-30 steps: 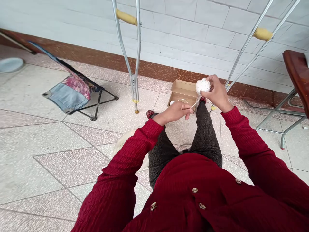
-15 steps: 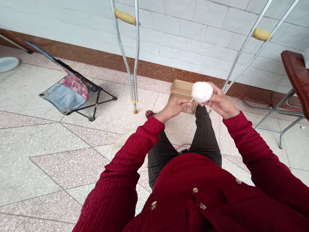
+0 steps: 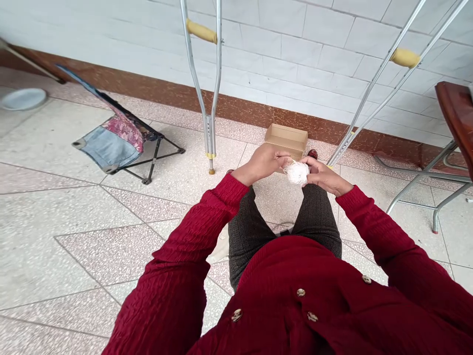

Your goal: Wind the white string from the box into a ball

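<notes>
A white ball of yarn (image 3: pixel 297 173) sits between both hands above my knees. My right hand (image 3: pixel 322 175) cups it from the right with curled fingers. At the ball's upper left edge my left hand (image 3: pixel 266 161) pinches closed, apparently on the yarn strand. Just beyond the hands an open cardboard box (image 3: pixel 286 138) lies on the floor by the wall. I am seated, in red sleeves and dark grey trousers.
Two metal crutches (image 3: pixel 209 84) (image 3: pixel 384 69) lean on the white tiled wall. A folding fabric stool (image 3: pixel 118 135) stands to the left, a pale dish (image 3: pixel 22 98) at far left. A brown-topped metal-legged table (image 3: pixel 453 118) is at right.
My right hand brought the yarn ball down from in front of the box to just above my knees. My left hand rose to meet it. The view shifted slightly.
</notes>
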Tool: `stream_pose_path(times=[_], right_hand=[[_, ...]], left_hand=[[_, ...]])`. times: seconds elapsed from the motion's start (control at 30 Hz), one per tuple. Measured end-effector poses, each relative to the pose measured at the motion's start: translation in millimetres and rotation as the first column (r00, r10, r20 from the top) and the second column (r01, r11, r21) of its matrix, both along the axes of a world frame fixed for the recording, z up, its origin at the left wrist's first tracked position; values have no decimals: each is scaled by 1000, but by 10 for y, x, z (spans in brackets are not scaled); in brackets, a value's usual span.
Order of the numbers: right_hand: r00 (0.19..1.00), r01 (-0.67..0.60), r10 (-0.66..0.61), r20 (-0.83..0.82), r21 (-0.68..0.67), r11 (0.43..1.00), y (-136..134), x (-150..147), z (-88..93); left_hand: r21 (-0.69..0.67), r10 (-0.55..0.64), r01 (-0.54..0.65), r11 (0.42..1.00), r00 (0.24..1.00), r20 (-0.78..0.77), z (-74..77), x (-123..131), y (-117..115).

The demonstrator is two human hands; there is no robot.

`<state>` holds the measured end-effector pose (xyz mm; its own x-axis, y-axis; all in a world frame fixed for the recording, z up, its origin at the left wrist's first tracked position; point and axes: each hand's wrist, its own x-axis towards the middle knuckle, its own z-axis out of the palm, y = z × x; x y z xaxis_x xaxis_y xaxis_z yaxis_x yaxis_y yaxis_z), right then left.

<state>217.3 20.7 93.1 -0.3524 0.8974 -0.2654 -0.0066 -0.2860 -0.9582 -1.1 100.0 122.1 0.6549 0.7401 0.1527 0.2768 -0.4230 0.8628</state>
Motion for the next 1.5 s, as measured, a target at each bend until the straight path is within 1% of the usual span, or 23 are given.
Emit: stream_pose_path(times=[0.07, 0.17, 0.27, 0.37, 0.47, 0.57, 0.67, 0.73, 0.77, 0.83, 0.9, 0.93, 0.97, 1.0, 1.03, 1.07, 1.13, 1.17, 1.2, 1.23, 1.3, 1.4, 1.5], right_hand=[[991, 21, -26, -130, -39, 999, -42, -14, 95], [980, 68, -73, -186, -30, 997, -47, -46, 185], [979, 125, -119, -167, 27, 992, -34, -111, 187], [981, 166, -155, -112, 88, 982, -47, -182, 153], [991, 133, -129, -43, 121, 984, -92, -224, 167], [997, 77, -80, 5, 181, 980, -116, -211, 275], [988, 138, -152, 25, 292, 946, -47, -130, 430], [972, 185, -225, 74, 356, 916, 56, -45, 490], [956, 202, -267, 121, 390, 898, 119, 1, 492], [897, 226, -370, 241, 469, 854, 241, 84, 426], [798, 228, -474, 372, 541, 810, 323, 138, 284], [752, 217, -501, 429, 556, 803, 337, 149, 198], [726, 202, -501, 472, 549, 811, 329, 147, 114], [735, 186, -469, 490, 519, 834, 300, 134, 38], [780, 170, -405, 477, 461, 871, 250, 111, -23], [850, 150, -315, 422, 378, 914, 185, 79, -63], [972, 93, -125, 200, 165, 982, 33, 0, -72], [995, 62, -66, 69, 66, 996, -41, -39, -41], [998, 36, -37, -46, -12, 999, -105, -75, 10], [990, 19, -27, -135, -64, 998, -157, -105, 77], [971, 7, -31, -237, -103, 995, -216, -137, 238], [960, 37, -62, -274, -95, 995, -219, -117, 469], [966, 102, -115, -231, -68, 992, -204, -62, 619]], left_hand=[[1, 26, -26, 1000, 999, 45, -71, 43, 8], [-9, 80, -79, 997, 994, 74, -214, 121, -13], [-28, 126, -124, 992, 989, 78, -353, 173, -61], [-81, 161, -154, 985, 983, 86, -452, 189, -97], [-108, 139, -132, 985, 988, 62, -503, 182, -88], [-88, 103, -103, 991, 995, 5, -523, 175, -64], [-90, 73, -77, 993, 996, -45, -526, 181, -98], [-113, 13, -19, 993, 998, -56, -510, 191, -168], [-131, -38, 30, 991, 998, -59, -493, 194, -214], [-155, -160, 147, 977, 984, -75, -430, 194, -306], [-141, -266, 251, 958, 959, -102, -327, 178, -367], [-120, -292, 279, 953, 949, -114, -265, 161, -376], [-93, -295, 285, 954, 947, -125, -198, 140, -366], [-61, -273, 268, 962, 953, -131, -133, 116, -336], [-26, -237, 236, 971, 963, -130, -73, 89, -290], [8, -191, 194, 981, 974, -122, -24, 64, -230], [71, -101, 108, 992, 991, -92, 30, 27, -96], [95, -64, 71, 993, 995, -72, 30, 20, -35], [112, -39, 44, 993, 998, -53, 13, 21, 16], [121, -22, 26, 992, 999, -36, -18, 30, 54], [125, -2, 3, 992, 1000, -8, -112, 61, 90], [109, 20, -22, 994, 1000, 19, -270, 91, 88], [62, 62, -64, 996, 997, 36, -387, 64, 74]])
